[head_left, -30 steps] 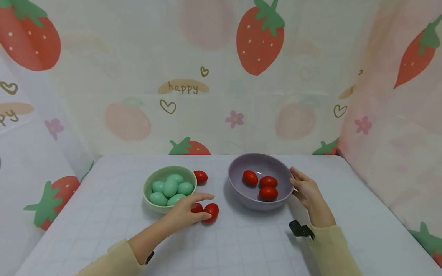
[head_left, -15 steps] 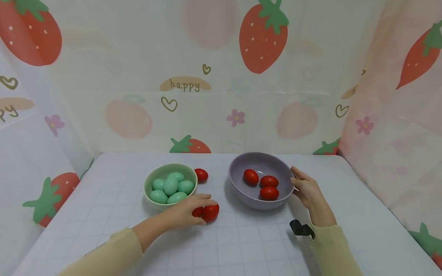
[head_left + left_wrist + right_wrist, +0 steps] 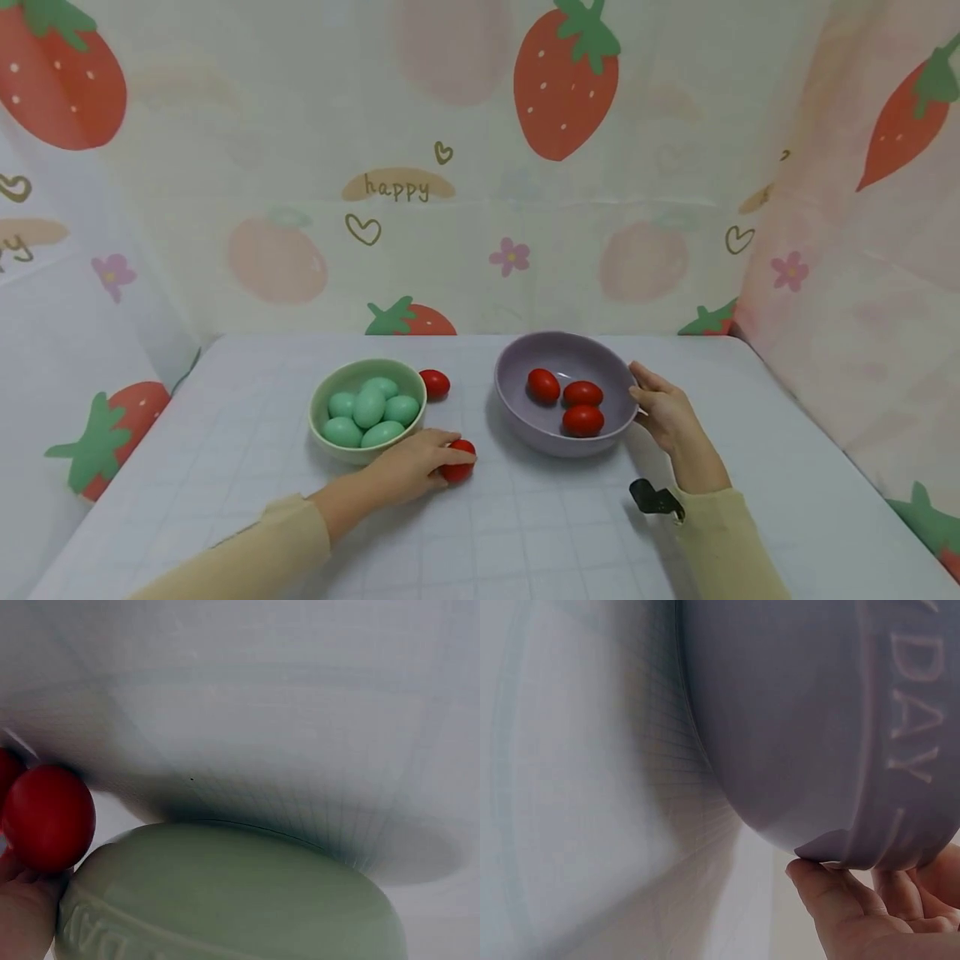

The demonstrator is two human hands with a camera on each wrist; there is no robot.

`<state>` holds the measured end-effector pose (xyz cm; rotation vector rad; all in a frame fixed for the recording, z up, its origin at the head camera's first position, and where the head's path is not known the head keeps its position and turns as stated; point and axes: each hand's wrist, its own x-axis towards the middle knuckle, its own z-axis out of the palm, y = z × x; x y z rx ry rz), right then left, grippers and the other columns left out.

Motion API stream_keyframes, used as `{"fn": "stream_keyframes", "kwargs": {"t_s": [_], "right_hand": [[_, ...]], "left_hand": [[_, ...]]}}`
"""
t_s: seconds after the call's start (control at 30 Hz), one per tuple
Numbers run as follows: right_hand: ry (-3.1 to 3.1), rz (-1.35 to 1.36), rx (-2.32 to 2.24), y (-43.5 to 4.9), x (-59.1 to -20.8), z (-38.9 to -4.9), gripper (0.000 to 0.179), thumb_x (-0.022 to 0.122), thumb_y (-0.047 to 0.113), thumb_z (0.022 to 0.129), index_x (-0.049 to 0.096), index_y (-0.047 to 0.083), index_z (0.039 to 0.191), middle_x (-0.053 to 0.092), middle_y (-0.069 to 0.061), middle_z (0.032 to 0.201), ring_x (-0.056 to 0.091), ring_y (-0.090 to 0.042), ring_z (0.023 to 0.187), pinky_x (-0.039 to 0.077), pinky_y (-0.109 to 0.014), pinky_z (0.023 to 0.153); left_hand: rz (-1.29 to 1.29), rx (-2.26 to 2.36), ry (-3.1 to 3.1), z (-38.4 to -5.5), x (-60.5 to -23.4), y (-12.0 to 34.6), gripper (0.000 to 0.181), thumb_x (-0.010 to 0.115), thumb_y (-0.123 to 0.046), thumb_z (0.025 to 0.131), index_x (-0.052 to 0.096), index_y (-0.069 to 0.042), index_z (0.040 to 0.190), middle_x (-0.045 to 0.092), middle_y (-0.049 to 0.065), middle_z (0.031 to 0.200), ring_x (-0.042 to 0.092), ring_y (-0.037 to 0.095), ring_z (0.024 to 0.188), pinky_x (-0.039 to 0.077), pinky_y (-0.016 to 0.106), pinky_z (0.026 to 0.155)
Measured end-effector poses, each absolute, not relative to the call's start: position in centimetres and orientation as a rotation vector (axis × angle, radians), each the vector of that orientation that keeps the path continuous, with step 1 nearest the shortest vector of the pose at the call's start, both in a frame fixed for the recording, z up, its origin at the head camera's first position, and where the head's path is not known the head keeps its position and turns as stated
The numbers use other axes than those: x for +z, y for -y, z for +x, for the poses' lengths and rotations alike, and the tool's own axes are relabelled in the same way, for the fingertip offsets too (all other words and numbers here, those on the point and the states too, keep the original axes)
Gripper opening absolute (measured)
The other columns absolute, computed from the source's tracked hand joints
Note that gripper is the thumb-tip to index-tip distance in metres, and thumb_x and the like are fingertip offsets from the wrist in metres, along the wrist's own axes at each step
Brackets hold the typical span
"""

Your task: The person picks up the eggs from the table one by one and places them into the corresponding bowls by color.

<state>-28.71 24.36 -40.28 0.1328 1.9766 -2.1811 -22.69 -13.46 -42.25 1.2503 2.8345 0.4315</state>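
Observation:
My left hand (image 3: pixel 408 468) is low over the table beside the green bowl (image 3: pixel 321 437), its fingers and thumb around a red egg (image 3: pixel 457 463). A second red egg, covered by that hand in the head view, shows in the left wrist view, where one red egg (image 3: pixel 49 817) lies close to the bowl's side with more red behind it. Several mint-green eggs (image 3: pixel 369 409) fill the green bowl. My right hand (image 3: pixel 670 421) holds the purple bowl (image 3: pixel 517 425) by its right side, fingers under the rim. Inside it lie three red eggs (image 3: pixel 582 421).
Another red egg (image 3: pixel 434 384) sits just behind the green bowl's right side. The white checked tabletop (image 3: pixel 525 533) spreads in front of both bowls. A printed strawberry curtain (image 3: pixel 480 250) stands along the back and sides.
My left hand has lowered onto the red eggs, and its spread thumb and fingers have drawn together around them. My right hand and the purple bowl stay in place.

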Motion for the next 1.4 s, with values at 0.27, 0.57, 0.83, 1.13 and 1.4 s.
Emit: {"fn": "stream_keyframes", "kwargs": {"t_s": [0.27, 0.57, 0.83, 1.13, 1.4], "right_hand": [[-1.985, 0.174, -2.168, -24.6, -40.4, -28.6, 0.062, 0.036, -0.003, 0.104, 0.009, 0.006, 0.159, 0.000, -0.009, 0.167, 0.005, -0.031, 0.154, 0.014, -0.052, 0.123], [-2.016, 0.166, -2.145, -24.8, -40.9, -28.3, 0.061, 0.037, -0.003, 0.104, 0.011, 0.004, 0.159, 0.002, -0.011, 0.167, 0.004, -0.031, 0.154, 0.016, -0.052, 0.123], [-1.991, 0.168, -2.169, -24.7, -41.1, -28.2, 0.061, 0.036, -0.003, 0.104, 0.010, 0.004, 0.159, 0.000, -0.011, 0.167, 0.002, -0.030, 0.154, 0.015, -0.053, 0.123], [-1.982, 0.136, -2.193, -24.5, -40.9, -28.5, 0.061, 0.036, -0.004, 0.103, 0.010, 0.002, 0.158, 0.000, -0.012, 0.166, 0.002, -0.030, 0.154, 0.014, -0.054, 0.123], [-1.994, 0.135, -2.198, -24.4, -40.6, -28.9, 0.060, 0.037, -0.004, 0.104, 0.011, 0.002, 0.159, 0.001, -0.012, 0.167, 0.002, -0.030, 0.154, 0.015, -0.053, 0.123]], "left_hand": [[1.181, 0.447, -2.800, -23.0, -42.7, 12.6, 0.042, 0.078, -0.019, 0.088, 0.069, -0.019, 0.130, 0.061, 0.014, 0.123, 0.058, 0.028, 0.112, 0.054, 0.034, 0.096], [0.931, 0.553, -2.733, -22.6, -42.7, 11.4, 0.041, 0.075, -0.018, 0.090, 0.069, -0.020, 0.131, 0.053, 0.017, 0.140, 0.054, 0.034, 0.125, 0.036, 0.064, 0.111], [0.882, 0.622, -2.701, -22.5, -42.9, 11.2, 0.040, 0.076, -0.015, 0.089, 0.070, -0.018, 0.128, 0.053, 0.018, 0.142, 0.052, 0.037, 0.128, 0.038, 0.061, 0.111], [0.826, 0.788, -2.647, -22.8, -42.4, 11.3, 0.041, 0.074, -0.014, 0.091, 0.068, -0.016, 0.131, 0.051, 0.018, 0.145, 0.053, 0.035, 0.125, 0.053, 0.048, 0.099], [0.749, 0.969, -2.594, -23.0, -41.2, 11.2, 0.042, 0.075, -0.015, 0.090, 0.068, -0.014, 0.131, 0.051, 0.017, 0.147, 0.049, 0.037, 0.130, 0.052, 0.052, 0.099]]}}
